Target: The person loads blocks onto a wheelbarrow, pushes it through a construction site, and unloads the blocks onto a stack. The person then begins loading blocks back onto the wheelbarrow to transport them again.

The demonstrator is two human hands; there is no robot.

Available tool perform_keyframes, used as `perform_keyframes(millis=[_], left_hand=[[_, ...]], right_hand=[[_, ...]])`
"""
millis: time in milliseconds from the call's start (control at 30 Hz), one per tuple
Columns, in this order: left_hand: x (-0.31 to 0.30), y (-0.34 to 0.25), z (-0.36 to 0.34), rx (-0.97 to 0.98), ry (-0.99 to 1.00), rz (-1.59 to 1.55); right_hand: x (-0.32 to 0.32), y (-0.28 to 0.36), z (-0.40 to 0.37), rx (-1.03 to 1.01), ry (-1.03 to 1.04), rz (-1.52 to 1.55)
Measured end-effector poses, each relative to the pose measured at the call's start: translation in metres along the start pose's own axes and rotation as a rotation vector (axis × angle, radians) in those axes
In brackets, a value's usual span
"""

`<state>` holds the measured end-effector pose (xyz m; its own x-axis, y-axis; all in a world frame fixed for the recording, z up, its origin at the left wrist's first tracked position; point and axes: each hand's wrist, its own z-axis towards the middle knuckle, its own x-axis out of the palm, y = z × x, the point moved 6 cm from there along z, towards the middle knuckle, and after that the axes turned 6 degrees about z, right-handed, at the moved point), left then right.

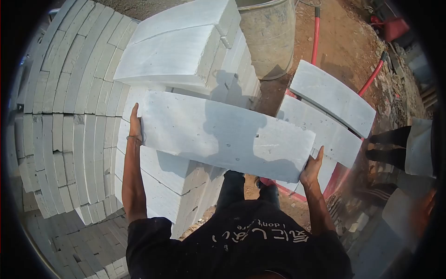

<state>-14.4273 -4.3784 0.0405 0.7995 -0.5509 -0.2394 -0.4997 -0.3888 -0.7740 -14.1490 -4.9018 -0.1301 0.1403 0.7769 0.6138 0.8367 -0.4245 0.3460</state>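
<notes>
A long, light grey concrete block (186,123) spans the space in front of my body, with a few small pits in its face and a shadow across it. My left hand (135,124) grips its left end, thumb pointing up along the edge. At the opposite end my right hand (312,169) is closed round the lower right corner. Most fingers of both hands are hidden behind or under the block. Beyond the right end, several similar blocks (332,95) lie on a red wheelbarrow (341,174). To the left, the held block overlaps a stack of pale blocks (169,56) in view.
A tall wall of stacked blocks (69,93) fills the left side. Behind stands a large dirty drum (267,39). Red handles with black grips (316,32) rise from the wheelbarrow over brown soil (341,37). Another person's dark-clad legs (390,146) are at the right edge.
</notes>
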Motion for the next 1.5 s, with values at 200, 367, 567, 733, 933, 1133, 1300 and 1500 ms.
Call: perform_keyframes(millis=[200,367,567,733,933,1133,1300,1500], left_hand=[[-0.052,-0.015,0.105,-0.066,-0.047,0.056],[-0.108,0.006,0.076,0.368,-0.590,0.497],[-0.071,0.090,-0.016,0.272,-0.614,-0.121],[-0.102,0.103,0.020,0.430,-0.473,-0.556],[-0.172,0.104,0.008,0.449,-0.764,-0.397],[-0.115,0.033,-0.073,0.623,-0.692,-0.235],[0.005,-0.009,-0.122,0.965,-0.724,0.060],[0.235,0.008,-0.100,0.965,0.004,0.129]], right_hand=[[0.084,-0.017,-0.013,0.044,0.083,-0.096],[0.073,-0.002,-0.043,-0.425,-0.032,-0.506],[0.093,-0.019,-0.053,-0.427,0.012,-0.331],[0.148,-0.071,-0.027,-0.292,-0.006,-0.259],[0.257,-0.203,0.030,-0.346,0.270,-0.256],[0.300,-0.253,0.040,-0.578,0.144,-0.696],[0.219,-0.162,0.030,-0.710,0.261,-0.727],[-0.043,-0.010,0.064,-0.638,-0.256,-0.840]])
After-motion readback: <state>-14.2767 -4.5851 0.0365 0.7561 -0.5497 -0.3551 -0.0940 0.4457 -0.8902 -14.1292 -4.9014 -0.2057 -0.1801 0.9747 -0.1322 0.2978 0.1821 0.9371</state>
